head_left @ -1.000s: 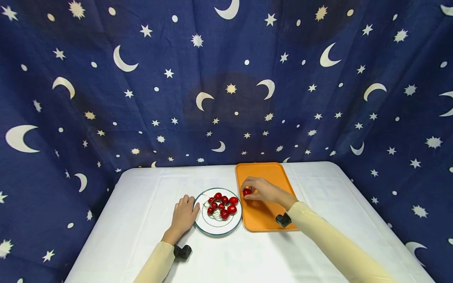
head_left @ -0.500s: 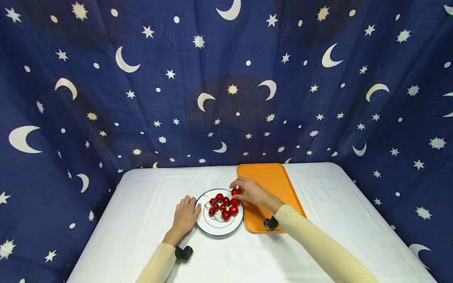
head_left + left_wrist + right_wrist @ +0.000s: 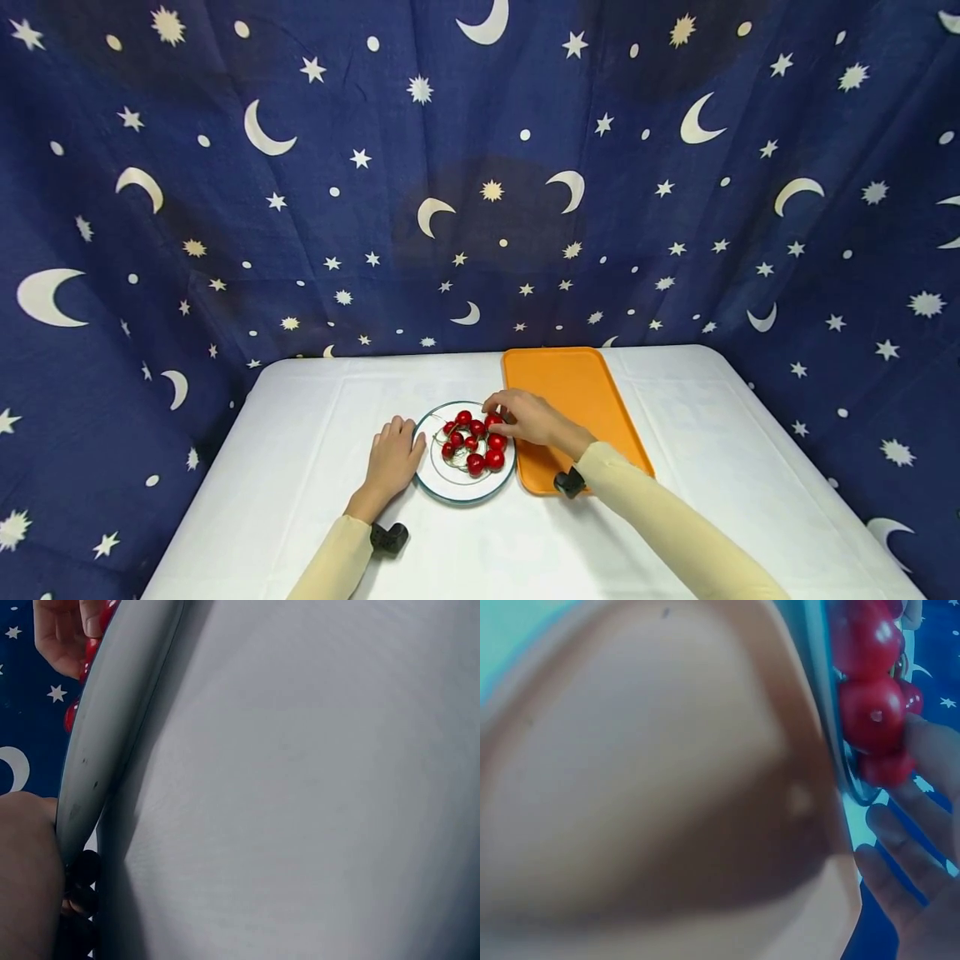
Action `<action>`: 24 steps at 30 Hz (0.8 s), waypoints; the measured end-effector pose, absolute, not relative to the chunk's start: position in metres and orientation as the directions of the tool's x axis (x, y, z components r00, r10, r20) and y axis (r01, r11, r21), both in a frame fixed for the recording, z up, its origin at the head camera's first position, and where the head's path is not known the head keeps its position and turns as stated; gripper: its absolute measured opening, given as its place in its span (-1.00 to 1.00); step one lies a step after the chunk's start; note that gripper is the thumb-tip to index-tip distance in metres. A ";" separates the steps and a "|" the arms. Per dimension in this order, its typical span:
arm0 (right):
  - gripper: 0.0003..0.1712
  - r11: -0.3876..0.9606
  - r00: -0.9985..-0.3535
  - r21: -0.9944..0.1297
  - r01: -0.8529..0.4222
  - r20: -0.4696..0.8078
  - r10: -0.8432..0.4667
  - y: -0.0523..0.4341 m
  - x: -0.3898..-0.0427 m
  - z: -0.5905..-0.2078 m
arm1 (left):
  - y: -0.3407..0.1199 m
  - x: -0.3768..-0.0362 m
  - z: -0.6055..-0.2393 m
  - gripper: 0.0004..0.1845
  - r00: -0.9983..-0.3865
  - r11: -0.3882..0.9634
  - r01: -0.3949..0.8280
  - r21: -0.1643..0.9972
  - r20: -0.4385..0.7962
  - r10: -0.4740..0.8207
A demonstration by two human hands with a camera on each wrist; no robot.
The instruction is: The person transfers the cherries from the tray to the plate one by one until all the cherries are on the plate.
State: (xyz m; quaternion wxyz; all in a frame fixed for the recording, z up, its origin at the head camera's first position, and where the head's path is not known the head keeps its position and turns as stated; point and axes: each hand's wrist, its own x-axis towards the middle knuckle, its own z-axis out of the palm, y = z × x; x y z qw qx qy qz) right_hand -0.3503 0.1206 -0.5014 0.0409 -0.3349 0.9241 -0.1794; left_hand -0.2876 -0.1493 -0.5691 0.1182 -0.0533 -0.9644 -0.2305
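Observation:
Several red cherries, some with thin green stems, lie on a white plate with a blue-green rim. My right hand is over the plate's right side, its thumb and fingers pinching a cherry. In the right wrist view those fingertips meet the lowest cherry, beside two larger ones. At the plate's left edge my left hand rests with fingers extended on the cloth and the thumb against the rim. The left wrist view shows the plate's side close up, with that hand alongside.
An orange tray lies just right of the plate, under my right forearm. White cloth covers the table. A dark blue curtain with moons and stars hangs behind and at both sides. Each wrist carries a small black camera.
My right hand has carried the cherry left from the orange tray onto the plate's right side. Cherries there have shifted slightly towards the front. My left hand stays at the rim.

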 end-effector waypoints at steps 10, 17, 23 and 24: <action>-0.66 0.718 -0.786 -0.380 -0.583 0.040 -0.617 0.122 -0.348 -0.507 | -0.149 -0.289 -0.572 -0.81 -0.955 0.866 0.172 0.469 0.296 0.029; -0.64 0.696 -0.794 -0.429 -0.576 0.092 -0.601 0.128 -0.345 -0.507 | -0.155 -0.288 -0.572 -0.81 -0.970 0.833 0.141 0.535 0.241 0.010; -0.69 0.705 -0.809 -0.411 -0.578 0.173 -0.562 0.141 -0.347 -0.499 | -0.162 -0.291 -0.563 -0.65 -0.977 0.770 0.149 0.620 0.214 0.016; -0.70 0.709 -0.813 -0.409 -0.574 0.185 -0.552 0.143 -0.348 -0.498 | -0.164 -0.292 -0.561 -0.62 -0.977 0.760 0.149 0.632 0.211 0.016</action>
